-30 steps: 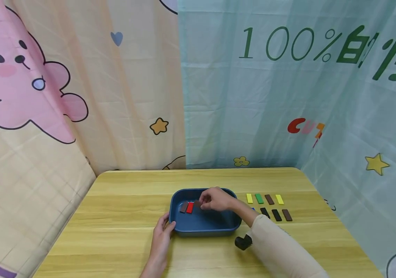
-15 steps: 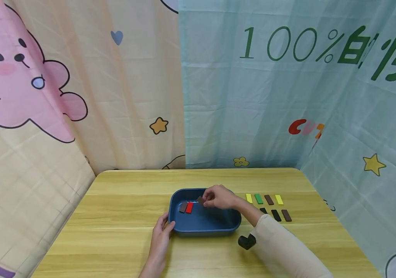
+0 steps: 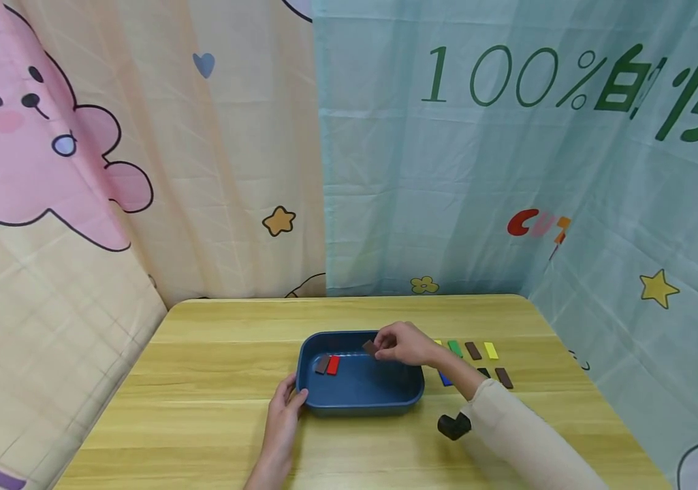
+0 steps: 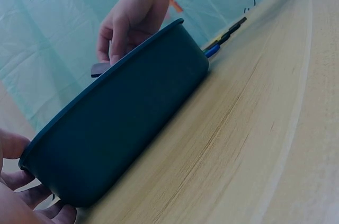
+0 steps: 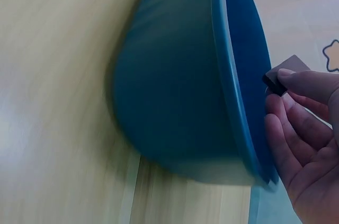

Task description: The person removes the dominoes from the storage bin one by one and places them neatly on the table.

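A dark blue rectangular basin (image 3: 361, 410) stands on the table. My left hand (image 3: 282, 418) grips its left end, thumb over the rim and fingers against the outer wall. At the right part of the basin, my right hand (image 3: 406, 345) pinches a small brown rectangular tile (image 3: 370, 348) between thumb and fingers. In the right wrist view that tile (image 5: 291, 68) is tilted and level with the rim. Inside the basin, toward the left, a dark brown tile (image 3: 322, 365) and a red tile (image 3: 333, 365) lie side by side.
Right of the basin, tiles lie in two rows, partly hidden by my right forearm: green (image 3: 455, 348), brown (image 3: 473, 350) and yellow (image 3: 492, 350) behind, blue (image 3: 445, 379) and another brown one (image 3: 504, 378) in front. Printed curtains (image 3: 422, 170) hang behind the wooden table (image 3: 220, 354).
My right hand has moved to the right and slightly away with the brown tile, from near the red tile toward the basin's right end. My left hand stays at the basin's left end.
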A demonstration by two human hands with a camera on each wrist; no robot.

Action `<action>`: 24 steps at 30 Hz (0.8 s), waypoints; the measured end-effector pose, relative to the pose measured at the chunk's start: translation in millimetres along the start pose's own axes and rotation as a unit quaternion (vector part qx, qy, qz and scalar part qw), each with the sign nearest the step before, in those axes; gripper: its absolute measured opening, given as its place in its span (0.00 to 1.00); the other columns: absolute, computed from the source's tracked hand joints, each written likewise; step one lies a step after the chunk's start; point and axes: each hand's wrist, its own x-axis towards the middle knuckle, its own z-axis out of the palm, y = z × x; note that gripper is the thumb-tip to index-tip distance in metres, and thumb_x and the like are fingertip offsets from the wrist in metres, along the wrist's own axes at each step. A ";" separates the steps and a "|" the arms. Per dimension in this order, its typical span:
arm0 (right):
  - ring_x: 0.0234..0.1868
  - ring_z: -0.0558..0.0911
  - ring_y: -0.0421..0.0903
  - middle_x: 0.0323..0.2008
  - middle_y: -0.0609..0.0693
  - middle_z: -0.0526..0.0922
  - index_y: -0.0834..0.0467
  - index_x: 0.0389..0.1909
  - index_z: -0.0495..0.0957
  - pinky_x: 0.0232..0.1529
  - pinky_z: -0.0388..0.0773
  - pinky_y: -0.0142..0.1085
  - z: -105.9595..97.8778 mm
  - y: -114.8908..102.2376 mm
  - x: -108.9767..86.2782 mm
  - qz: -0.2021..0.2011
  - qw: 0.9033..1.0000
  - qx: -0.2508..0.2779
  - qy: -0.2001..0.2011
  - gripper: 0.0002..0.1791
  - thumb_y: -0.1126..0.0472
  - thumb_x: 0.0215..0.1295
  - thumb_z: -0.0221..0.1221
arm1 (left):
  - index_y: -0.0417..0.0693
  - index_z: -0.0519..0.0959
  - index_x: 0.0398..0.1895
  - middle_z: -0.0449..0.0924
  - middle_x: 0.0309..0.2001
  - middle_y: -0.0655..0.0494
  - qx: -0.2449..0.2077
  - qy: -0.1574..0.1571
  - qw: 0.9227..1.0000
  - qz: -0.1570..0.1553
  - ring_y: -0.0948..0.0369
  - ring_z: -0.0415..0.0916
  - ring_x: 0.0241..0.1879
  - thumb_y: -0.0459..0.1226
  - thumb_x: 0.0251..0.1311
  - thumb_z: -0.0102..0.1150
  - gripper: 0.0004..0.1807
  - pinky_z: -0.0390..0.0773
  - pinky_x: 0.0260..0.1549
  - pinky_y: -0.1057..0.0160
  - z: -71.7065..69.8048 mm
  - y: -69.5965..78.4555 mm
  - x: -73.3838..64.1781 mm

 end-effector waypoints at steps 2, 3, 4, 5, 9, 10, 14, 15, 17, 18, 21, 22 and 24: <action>0.34 0.83 0.39 0.32 0.43 0.86 0.58 0.39 0.86 0.36 0.82 0.36 -4.0 2.7 -3.8 -0.001 1.000 -0.002 -0.001 0.04 0.62 0.67 0.69 | 0.30 0.57 0.77 0.52 0.76 0.28 0.000 0.000 1.000 0.001 0.37 0.56 0.74 0.33 0.79 0.47 0.29 0.60 0.71 0.40 -0.1 -0.4 0.2; 0.34 0.84 0.39 0.33 0.42 0.86 0.57 0.39 0.86 0.36 0.82 0.36 -6.0 3.9 -5.7 -0.002 1.000 -0.002 -0.001 0.04 0.61 0.68 0.69 | 0.30 0.57 0.77 0.52 0.76 0.28 -0.002 0.000 1.000 0.002 0.37 0.56 0.74 0.33 0.79 0.47 0.29 0.61 0.71 0.41 0.1 -0.2 0.2; 0.34 0.84 0.39 0.33 0.42 0.86 0.57 0.39 0.85 0.36 0.82 0.36 -8.2 4.5 -7.7 -0.003 1.000 -0.003 -0.001 0.04 0.62 0.68 0.69 | 0.30 0.58 0.77 0.53 0.76 0.28 -0.002 0.000 1.000 0.004 0.37 0.56 0.74 0.33 0.79 0.47 0.28 0.61 0.71 0.41 0.2 -0.4 0.2; 0.34 0.84 0.39 0.33 0.42 0.86 0.57 0.39 0.85 0.36 0.82 0.37 -10.1 5.3 -9.5 -0.003 1.000 -0.004 -0.001 0.04 0.62 0.68 0.69 | 0.30 0.58 0.76 0.53 0.76 0.28 -0.002 0.000 1.000 0.006 0.37 0.56 0.74 0.33 0.79 0.47 0.28 0.61 0.71 0.41 0.3 -0.4 0.2; 0.35 0.84 0.40 0.33 0.43 0.86 0.58 0.39 0.85 0.37 0.82 0.36 -18.5 6.0 -18.0 0.002 1.000 -0.007 -0.001 0.04 0.62 0.68 0.69 | 0.30 0.59 0.76 0.54 0.76 0.29 -0.005 0.001 1.000 0.013 0.37 0.58 0.73 0.32 0.79 0.47 0.28 0.61 0.71 0.42 0.9 -0.3 -0.3; 0.35 0.84 0.40 0.33 0.43 0.86 0.58 0.40 0.85 0.37 0.82 0.36 -20.6 6.1 -20.7 0.004 1.000 -0.007 -0.001 0.04 0.62 0.68 0.68 | 0.30 0.59 0.76 0.54 0.76 0.29 -0.005 0.002 1.000 0.013 0.37 0.58 0.73 0.32 0.79 0.47 0.27 0.61 0.71 0.42 1.0 -0.5 -0.4; 0.35 0.83 0.41 0.33 0.43 0.85 0.58 0.39 0.85 0.37 0.83 0.37 -28.5 11.0 -32.7 0.014 1.000 -0.004 -0.004 0.04 0.62 0.68 0.68 | 0.30 0.59 0.76 0.54 0.76 0.29 -0.006 0.000 1.000 0.013 0.38 0.58 0.73 0.32 0.79 0.47 0.27 0.61 0.71 0.42 1.0 -1.3 -1.0; 0.34 0.84 0.41 0.33 0.44 0.85 0.58 0.39 0.85 0.37 0.83 0.38 -30.6 12.8 -36.1 0.019 1.000 0.000 -0.005 0.04 0.62 0.68 0.68 | 0.30 0.59 0.76 0.54 0.76 0.29 -0.006 0.000 1.000 0.013 0.38 0.58 0.73 0.32 0.78 0.47 0.27 0.61 0.71 0.42 1.1 -1.5 -1.0; 0.35 0.84 0.42 0.33 0.43 0.85 0.58 0.39 0.84 0.37 0.83 0.38 -35.0 16.0 -43.6 0.033 0.999 0.009 -0.007 0.04 0.62 0.68 0.68 | 0.29 0.58 0.76 0.54 0.76 0.28 -0.006 -0.001 1.000 0.013 0.38 0.58 0.73 0.32 0.78 0.47 0.28 0.61 0.71 0.42 1.2 -1.7 -0.8; 0.35 0.84 0.44 0.33 0.43 0.85 0.58 0.40 0.84 0.37 0.84 0.38 -37.1 17.1 -47.5 0.038 0.999 0.016 -0.008 0.04 0.63 0.68 0.68 | 0.29 0.58 0.76 0.54 0.76 0.28 -0.007 -0.001 1.000 0.014 0.38 0.58 0.73 0.32 0.78 0.47 0.28 0.61 0.71 0.42 1.2 -1.8 -0.6; 0.35 0.86 0.52 0.32 0.45 0.86 0.59 0.39 0.84 0.36 0.84 0.37 -42.3 19.8 -58.7 0.046 0.999 0.028 -0.007 0.03 0.64 0.68 0.68 | 0.29 0.59 0.76 0.55 0.76 0.28 -0.005 0.000 1.000 0.017 0.38 0.59 0.73 0.31 0.78 0.47 0.28 0.61 0.71 0.42 1.4 -1.5 -0.1; 0.35 0.86 0.54 0.32 0.46 0.86 0.59 0.39 0.84 0.36 0.83 0.37 -43.4 20.5 -62.5 0.048 0.998 0.031 -0.007 0.03 0.64 0.68 0.68 | 0.29 0.58 0.76 0.55 0.76 0.28 -0.004 0.001 1.000 0.017 0.38 0.59 0.73 0.31 0.78 0.47 0.28 0.61 0.71 0.42 1.4 -1.3 0.0; 0.35 0.86 0.59 0.32 0.49 0.87 0.60 0.39 0.84 0.36 0.82 0.37 -45.1 20.9 -70.1 0.050 0.998 0.037 -0.006 0.04 0.64 0.68 0.68 | 0.29 0.58 0.76 0.55 0.76 0.28 -0.004 0.002 1.000 0.017 0.38 0.59 0.73 0.31 0.78 0.47 0.28 0.61 0.71 0.42 1.5 -1.0 0.1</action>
